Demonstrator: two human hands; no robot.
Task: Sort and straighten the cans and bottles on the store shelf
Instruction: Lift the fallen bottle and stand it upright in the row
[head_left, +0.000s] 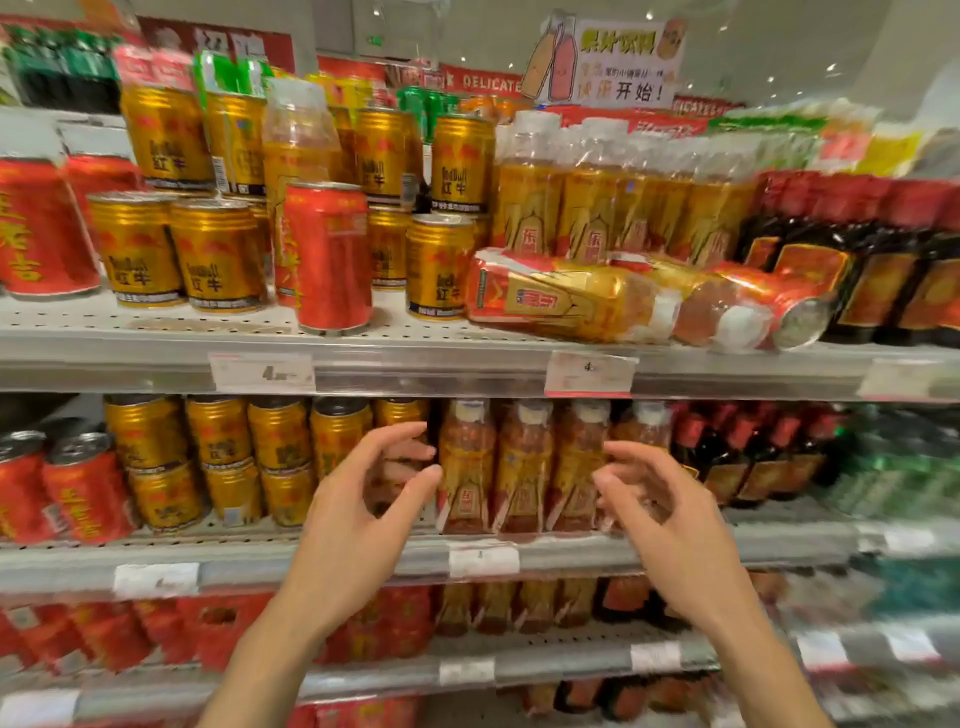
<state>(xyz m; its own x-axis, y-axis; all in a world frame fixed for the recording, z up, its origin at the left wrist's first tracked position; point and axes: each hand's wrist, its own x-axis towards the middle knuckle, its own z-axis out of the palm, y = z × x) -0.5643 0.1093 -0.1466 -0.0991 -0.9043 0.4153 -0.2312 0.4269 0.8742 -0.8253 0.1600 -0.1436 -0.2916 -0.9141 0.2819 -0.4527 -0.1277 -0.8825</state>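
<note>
Two bare hands reach up in front of a store shelf. The left hand (363, 499) has its fingers loosely bent and spread, and it holds nothing. The right hand (660, 499) looks the same, fingers loose and apart, with nothing in it. Both hands hang in the air just in front of the middle shelf (571, 558), with a gap between them.

Behind that gap stand bottles of orange drink (522, 467) in a neat row, all upright. To the left of them are gold cans (218, 457), stacked two high, and further left some red cans (83, 493) lean a little. To the right of the bottles stand dark bottles (748, 462) with red tops.

Above is the upper shelf (415, 364), with white price tags (262, 373) on its front edge. Here things are mixed up. One tall red can (330, 260) stands alone near the front edge, in among short gold cans (218, 254). Just behind it stands a single orange bottle (296, 150). To the right, three fallen bottles (623, 301) lie on their sides along the front, in front of a row of standing orange bottles (597, 192). Far back, a paper sign (608, 60) with cartoon bottles sticks up on top.
</note>
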